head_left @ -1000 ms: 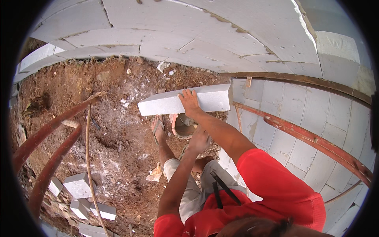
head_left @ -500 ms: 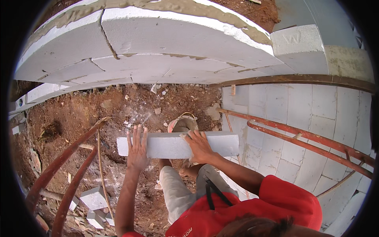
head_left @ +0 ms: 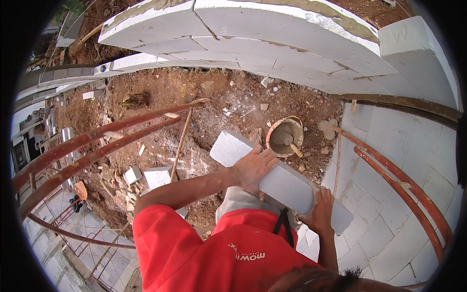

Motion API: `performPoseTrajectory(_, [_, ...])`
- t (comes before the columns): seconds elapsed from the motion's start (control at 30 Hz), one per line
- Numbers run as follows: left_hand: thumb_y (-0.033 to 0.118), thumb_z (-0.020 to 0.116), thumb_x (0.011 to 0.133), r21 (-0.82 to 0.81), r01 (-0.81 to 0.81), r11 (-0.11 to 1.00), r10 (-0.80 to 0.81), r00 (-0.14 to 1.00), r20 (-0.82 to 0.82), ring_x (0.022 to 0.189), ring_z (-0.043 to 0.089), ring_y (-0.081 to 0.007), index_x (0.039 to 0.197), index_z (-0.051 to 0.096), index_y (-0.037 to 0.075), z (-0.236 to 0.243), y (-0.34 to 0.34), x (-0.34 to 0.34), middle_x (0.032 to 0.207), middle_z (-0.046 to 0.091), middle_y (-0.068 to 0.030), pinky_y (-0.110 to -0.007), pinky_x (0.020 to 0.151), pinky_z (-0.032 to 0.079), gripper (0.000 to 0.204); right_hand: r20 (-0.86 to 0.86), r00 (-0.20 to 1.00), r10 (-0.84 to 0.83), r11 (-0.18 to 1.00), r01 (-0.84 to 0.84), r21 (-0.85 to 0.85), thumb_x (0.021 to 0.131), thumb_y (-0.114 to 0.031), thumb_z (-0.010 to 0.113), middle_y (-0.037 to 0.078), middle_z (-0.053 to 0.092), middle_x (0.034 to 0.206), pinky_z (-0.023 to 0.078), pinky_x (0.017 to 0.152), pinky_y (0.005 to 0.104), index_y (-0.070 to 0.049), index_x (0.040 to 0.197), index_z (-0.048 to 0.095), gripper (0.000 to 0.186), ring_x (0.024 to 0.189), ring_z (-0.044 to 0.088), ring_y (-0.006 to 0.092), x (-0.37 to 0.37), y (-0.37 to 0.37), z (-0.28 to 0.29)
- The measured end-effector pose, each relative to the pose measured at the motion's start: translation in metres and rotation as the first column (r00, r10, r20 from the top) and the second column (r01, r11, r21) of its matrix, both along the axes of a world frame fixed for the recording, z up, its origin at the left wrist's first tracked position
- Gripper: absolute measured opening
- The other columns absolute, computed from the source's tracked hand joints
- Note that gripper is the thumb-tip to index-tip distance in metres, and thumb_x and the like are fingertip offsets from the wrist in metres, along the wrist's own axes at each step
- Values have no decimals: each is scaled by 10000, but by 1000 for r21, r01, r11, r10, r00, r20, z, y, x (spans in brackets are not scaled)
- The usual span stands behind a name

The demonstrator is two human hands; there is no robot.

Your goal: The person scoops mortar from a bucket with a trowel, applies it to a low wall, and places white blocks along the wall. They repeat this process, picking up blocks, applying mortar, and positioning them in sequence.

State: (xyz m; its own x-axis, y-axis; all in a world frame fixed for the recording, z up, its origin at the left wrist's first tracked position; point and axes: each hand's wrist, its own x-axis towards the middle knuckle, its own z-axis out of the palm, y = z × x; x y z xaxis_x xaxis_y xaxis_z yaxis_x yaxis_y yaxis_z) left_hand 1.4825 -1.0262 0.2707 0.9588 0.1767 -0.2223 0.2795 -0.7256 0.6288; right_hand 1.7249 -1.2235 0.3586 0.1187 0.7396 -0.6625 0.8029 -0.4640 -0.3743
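A long white lightweight concrete block (head_left: 287,187) lies slantwise in front of my body, its left end farther off and its right end nearer. My left hand (head_left: 254,170) is closed over its far-left part, fingers across the upper edge. Nearer the right end, my right hand (head_left: 318,209) grips the same block from the side. Past the block stands a round bucket (head_left: 273,138) with grey mortar inside, and a wooden tool handle (head_left: 296,150) sticks up from it. The undersides of the block and my thumbs are partly hidden.
A white block wall (head_left: 292,53) topped with wet mortar curves across the far side, with an upright block (head_left: 406,41) at its right end. Rusty red scaffold tubes flank me at left (head_left: 112,131) and right (head_left: 404,190). Loose block pieces (head_left: 158,177) lie on reddish soil.
The block has turned from nearly level to slanting, its right end swinging nearer to me. My view has shifted left, and the bucket now shows clearly beyond the block.
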Motion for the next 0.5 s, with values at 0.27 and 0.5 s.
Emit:
performPoseTrajectory(0.27, [331,847,543,35,97,995,-90,982,-169,1180,522,-265,1272,517,7,92,-8,51,1178,551,-124,-403,1006,368,863,52,985,-162,966,148,210,588,-279,911,196,534,1336,230,1205,590,-86,1513,440,1056,1312,433,431,42,-71,22])
performPoseTrajectory(0.5, [320,884,534,312,268,912,-228,961,-158,1161,567,-243,1219,585,35,168,39,96,1157,622,-72,-381,1034,396,799,-6,950,-311,858,283,429,580,-300,871,161,563,1283,256,1175,569,-91,1512,457,1041,1261,475,395,38,-69,34])
